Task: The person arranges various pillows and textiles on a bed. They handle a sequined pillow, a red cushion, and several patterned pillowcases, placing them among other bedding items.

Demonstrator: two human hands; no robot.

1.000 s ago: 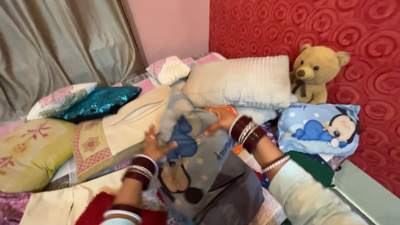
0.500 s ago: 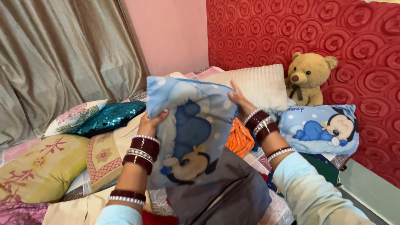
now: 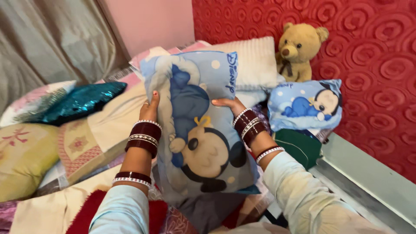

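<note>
A light blue cartoon-print pillow (image 3: 195,125) stands upright in front of me, held between both hands above the bed. My left hand (image 3: 149,106) grips its left edge, fingers pointing up. On the right edge my right hand (image 3: 227,104) holds it, fingers pointing left over the cover. Both wrists carry dark red and silver bangles. A second pillow with the same blue cartoon print (image 3: 305,104) lies to the right against the red wall.
A brown teddy bear (image 3: 299,47) sits in the corner beside a white ribbed pillow (image 3: 255,60). A teal sequin cushion (image 3: 78,102), a yellow floral cushion (image 3: 24,158) and a cream cushion (image 3: 97,130) lie at left. Grey curtain (image 3: 47,39) hangs behind.
The blue cartoon pillow has been lifted from the bed and turned upright, its print facing me. Both hands shifted to its side edges. The view swung right and down.
</note>
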